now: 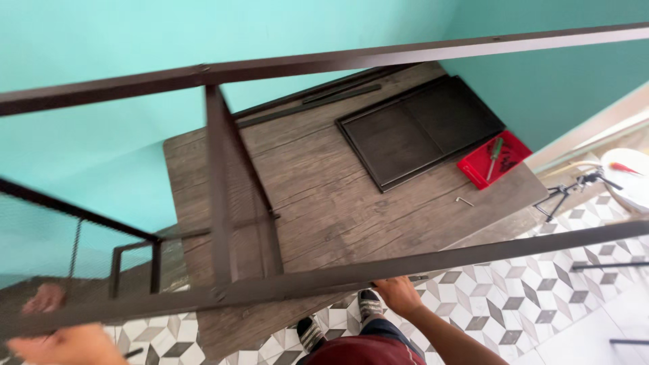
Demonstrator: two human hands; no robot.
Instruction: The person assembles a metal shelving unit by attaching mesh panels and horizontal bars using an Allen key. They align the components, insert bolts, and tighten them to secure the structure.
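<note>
I hold a large dark brown metal frame (pixel 324 67) up in front of me, over a wooden table (pixel 324 196). My right hand (pixel 399 295) grips the frame's near long bar (pixel 487 253) from below, near its middle. My left hand (pixel 64 341) is at the bottom left, closed on the same near bar at the frame's left end, where a mesh panel (pixel 40 250) partly hides the fingers. A cross bar (pixel 218 182) joins the near and far bars.
On the table lie a black mesh tray panel (pixel 419 128), long dark bars (pixel 311 101), a red tray (pixel 493 159) with screwdrivers and a small hex key (pixel 464 201). A turquoise wall stands behind. My feet (pixel 338 318) stand on a patterned tile floor; a tripod (pixel 574 189) and white bucket (pixel 629 176) are at right.
</note>
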